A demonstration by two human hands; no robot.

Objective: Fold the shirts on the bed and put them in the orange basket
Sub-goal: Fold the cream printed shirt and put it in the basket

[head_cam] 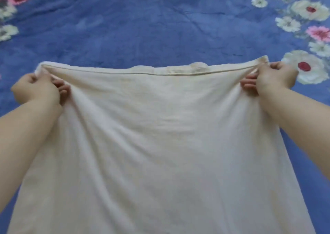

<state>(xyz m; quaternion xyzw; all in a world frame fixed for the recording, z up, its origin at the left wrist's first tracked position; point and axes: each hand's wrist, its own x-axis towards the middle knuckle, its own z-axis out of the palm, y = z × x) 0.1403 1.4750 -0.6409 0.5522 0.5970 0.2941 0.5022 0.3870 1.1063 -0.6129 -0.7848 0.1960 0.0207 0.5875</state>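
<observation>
From the head view, both my arms reach forward, spread wide. My left hand and right hand each pinch a far corner of one cream shirt, fingers curled into the cloth, stretching it over the blue flowered bed.

The cream-white soft knit cloth shirt looks matt and faintly creased; the blue flower-printed cotton-like bed sheet beneath is matt and wrinkled.
</observation>
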